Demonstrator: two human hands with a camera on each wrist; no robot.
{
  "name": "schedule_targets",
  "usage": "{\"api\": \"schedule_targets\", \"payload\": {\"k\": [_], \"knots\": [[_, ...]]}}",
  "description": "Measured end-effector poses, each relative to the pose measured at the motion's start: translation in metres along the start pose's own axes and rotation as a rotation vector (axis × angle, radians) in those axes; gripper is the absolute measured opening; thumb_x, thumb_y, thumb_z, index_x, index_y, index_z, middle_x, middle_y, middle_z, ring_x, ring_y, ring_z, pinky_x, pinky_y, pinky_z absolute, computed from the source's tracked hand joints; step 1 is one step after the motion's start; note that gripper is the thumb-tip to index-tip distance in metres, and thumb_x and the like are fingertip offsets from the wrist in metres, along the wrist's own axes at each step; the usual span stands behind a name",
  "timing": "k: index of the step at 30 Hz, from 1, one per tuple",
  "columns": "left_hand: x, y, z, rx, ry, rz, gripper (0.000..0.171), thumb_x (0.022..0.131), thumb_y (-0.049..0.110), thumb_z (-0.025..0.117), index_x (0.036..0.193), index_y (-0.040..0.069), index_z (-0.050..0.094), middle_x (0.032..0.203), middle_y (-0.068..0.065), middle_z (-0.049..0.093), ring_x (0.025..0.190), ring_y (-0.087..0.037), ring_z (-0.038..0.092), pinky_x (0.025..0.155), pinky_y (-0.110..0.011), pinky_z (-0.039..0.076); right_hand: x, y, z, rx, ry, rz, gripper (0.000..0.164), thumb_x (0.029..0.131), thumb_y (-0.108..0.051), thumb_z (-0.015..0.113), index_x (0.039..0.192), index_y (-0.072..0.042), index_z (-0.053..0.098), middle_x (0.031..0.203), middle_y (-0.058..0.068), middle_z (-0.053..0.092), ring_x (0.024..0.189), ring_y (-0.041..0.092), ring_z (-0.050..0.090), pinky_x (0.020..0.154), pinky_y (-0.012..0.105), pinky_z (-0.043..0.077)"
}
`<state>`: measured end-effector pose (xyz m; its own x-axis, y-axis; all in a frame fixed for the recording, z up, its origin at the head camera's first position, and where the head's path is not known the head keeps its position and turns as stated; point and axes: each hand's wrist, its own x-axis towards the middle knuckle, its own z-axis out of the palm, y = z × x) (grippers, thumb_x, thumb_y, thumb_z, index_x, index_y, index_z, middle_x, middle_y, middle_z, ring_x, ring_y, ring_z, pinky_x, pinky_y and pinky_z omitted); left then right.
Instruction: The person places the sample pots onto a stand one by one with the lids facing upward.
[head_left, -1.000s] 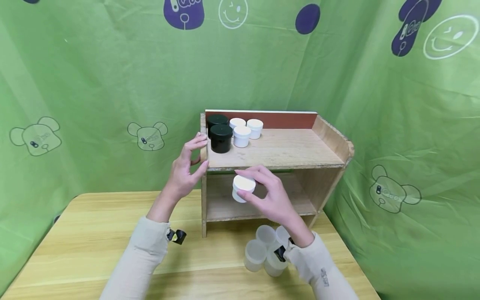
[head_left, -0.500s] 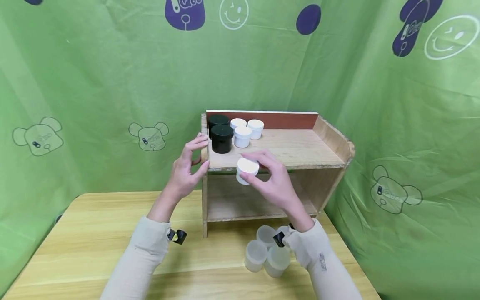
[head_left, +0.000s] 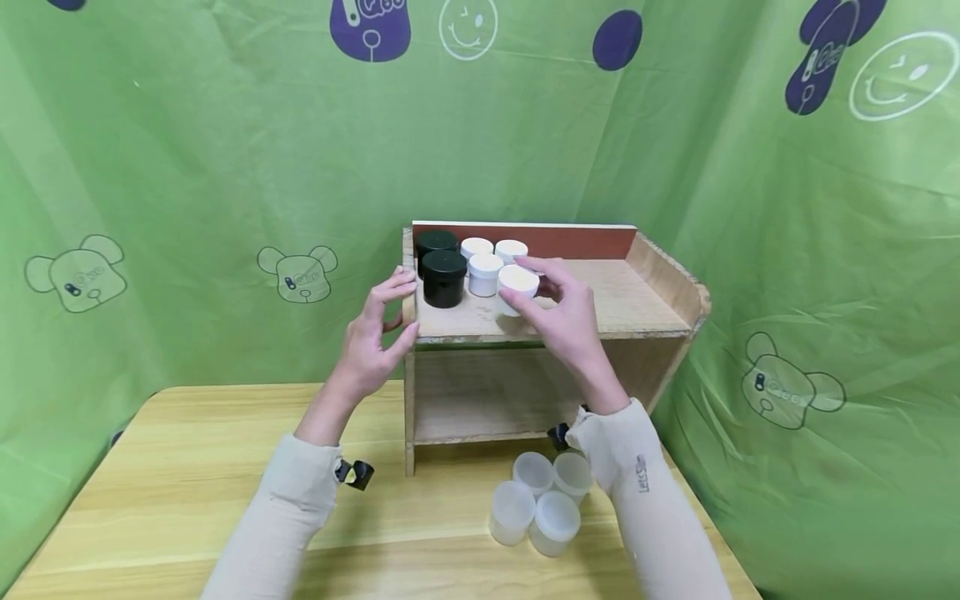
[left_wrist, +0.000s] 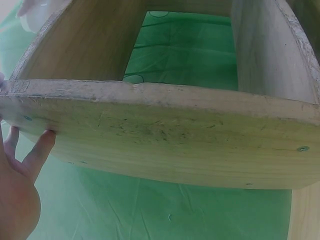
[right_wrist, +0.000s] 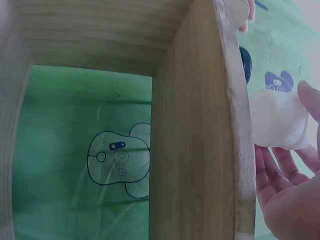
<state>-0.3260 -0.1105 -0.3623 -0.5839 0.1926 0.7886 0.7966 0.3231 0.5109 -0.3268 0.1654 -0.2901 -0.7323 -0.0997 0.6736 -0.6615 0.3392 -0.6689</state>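
Note:
My right hand [head_left: 566, 321] holds a small white lidded jar [head_left: 517, 282] between thumb and fingers, at the upper board of a wooden shelf [head_left: 585, 304]. In the right wrist view the jar [right_wrist: 280, 120] appears beyond the board's edge. Just behind and left of it stand three similar white jars [head_left: 485, 273], one partly covered by my fingers. Two larger black jars [head_left: 443, 282] line the left end. My left hand [head_left: 367, 337] rests its fingertips against the shelf's left side panel, thumb at the front edge; the left wrist view shows fingers [left_wrist: 40, 152] touching the panel's outer face.
Several frosted translucent cups [head_left: 512, 508] cluster on the wooden table [head_left: 225, 500] in front of the shelf. The shelf's lower board [head_left: 480, 408] lies beneath the upper one. A green printed curtain [head_left: 210, 167] hangs behind and on both sides.
My right hand has lifted the white jar from in front of the lower compartment up and rightward to the upper board, beside the other white jars. My left hand stays at the side panel.

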Motion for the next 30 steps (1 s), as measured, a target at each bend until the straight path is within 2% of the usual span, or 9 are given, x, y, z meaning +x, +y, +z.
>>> {"api": "schedule_targets", "payload": {"k": [7,11,14,19,24,30], "knots": [[-0.001,-0.001,0.000,-0.004,0.003,0.004,0.055,0.097,0.015,0.063,0.148,0.017,0.044,0.166,0.000,0.037,0.158,-0.019,0.028,0.108,-0.051,0.055,0.018,0.006,-0.003,-0.019,0.066,0.014,0.044,0.086,-0.016,0.085,0.127,-0.004,0.072,0.108,0.012,0.063,0.089,0.015,0.061,0.080,0.019,0.055],[-0.001,-0.001,0.000,-0.002,0.003,0.005,0.055,0.097,0.015,0.063,0.149,0.018,0.044,0.166,0.001,0.038,0.158,-0.019,0.028,0.108,-0.052,0.055,0.028,0.011,-0.003,-0.049,0.087,0.025,0.046,0.087,-0.017,0.084,0.128,-0.003,0.071,0.111,0.015,0.065,0.091,0.012,0.063,0.081,0.015,0.056],[0.000,-0.001,0.000,0.002,0.001,0.001,0.055,0.097,0.015,0.063,0.149,0.018,0.044,0.167,0.001,0.037,0.158,-0.019,0.028,0.108,-0.050,0.055,0.033,0.016,-0.003,-0.070,0.097,0.039,0.047,0.086,-0.018,0.085,0.128,-0.003,0.071,0.114,0.018,0.069,0.094,0.015,0.065,0.082,0.015,0.057],[-0.001,-0.001,0.000,0.001,-0.002,-0.004,0.056,0.097,0.015,0.063,0.149,0.018,0.044,0.168,0.001,0.036,0.157,-0.018,0.029,0.109,-0.048,0.055,0.037,0.023,-0.003,-0.075,0.100,0.067,0.047,0.086,-0.019,0.085,0.128,-0.003,0.070,0.115,0.020,0.074,0.094,0.020,0.069,0.083,0.017,0.059],[-0.001,-0.001,0.000,-0.006,0.000,-0.002,0.055,0.097,0.015,0.063,0.149,0.018,0.044,0.167,0.001,0.037,0.158,-0.018,0.028,0.108,-0.050,0.055,0.037,0.028,-0.003,-0.068,0.101,0.104,0.048,0.086,-0.021,0.085,0.128,-0.003,0.070,0.119,0.018,0.073,0.096,0.019,0.071,0.083,0.013,0.059],[0.000,-0.001,0.000,0.001,0.000,0.003,0.055,0.097,0.016,0.063,0.149,0.018,0.044,0.167,0.001,0.037,0.158,-0.019,0.028,0.109,-0.048,0.055,0.036,0.031,-0.003,-0.074,0.100,0.138,0.048,0.088,-0.024,0.084,0.127,-0.001,0.071,0.123,0.017,0.070,0.099,0.025,0.072,0.082,0.011,0.058]]}}
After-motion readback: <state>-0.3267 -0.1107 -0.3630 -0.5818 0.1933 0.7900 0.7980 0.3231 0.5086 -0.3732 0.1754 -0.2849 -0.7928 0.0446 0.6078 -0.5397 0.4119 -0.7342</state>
